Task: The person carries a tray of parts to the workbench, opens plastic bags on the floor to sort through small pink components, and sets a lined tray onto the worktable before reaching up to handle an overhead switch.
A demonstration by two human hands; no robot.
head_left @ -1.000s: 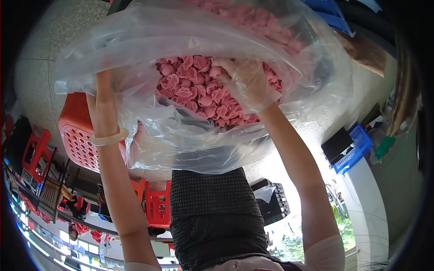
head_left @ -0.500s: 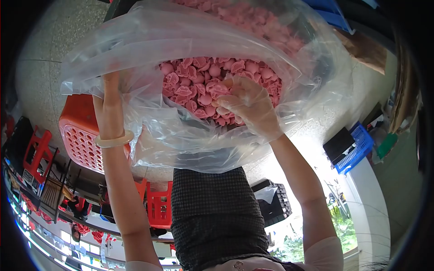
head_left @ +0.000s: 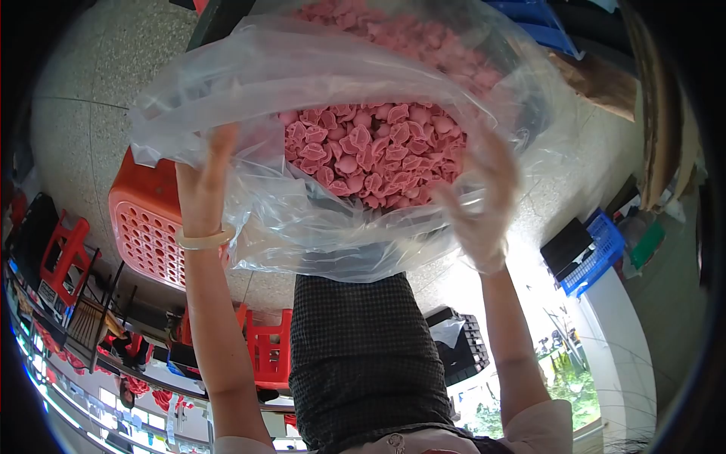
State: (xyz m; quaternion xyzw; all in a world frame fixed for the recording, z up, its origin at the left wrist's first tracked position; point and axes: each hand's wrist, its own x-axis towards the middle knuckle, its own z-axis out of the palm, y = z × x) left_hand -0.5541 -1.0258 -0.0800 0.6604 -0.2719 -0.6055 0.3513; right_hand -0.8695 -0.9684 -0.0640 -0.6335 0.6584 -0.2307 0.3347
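A large clear plastic bag (head_left: 318, 242) lies open in front of me, with many small pink pieces (head_left: 370, 155) inside. My left hand (head_left: 204, 178), a pale bangle on its wrist, holds the bag's left edge; plastic covers part of its fingers. At the right side of the opening is my right hand (head_left: 484, 200) in a thin clear glove. Its fingers are spread and somewhat blurred, beside the plastic, with no pink piece visible in them.
An orange perforated basket (head_left: 147, 219) stands left of the bag. Red stools (head_left: 268, 348) are below it. A black crate (head_left: 459, 348) lies lower right, a blue basket (head_left: 597, 253) farther right, and brown cardboard (head_left: 597, 83) at upper right.
My right hand has come out from over the pink pieces and moved right to the bag's edge, its fingers opening. My left hand and the bag's left edge have shifted slightly right.
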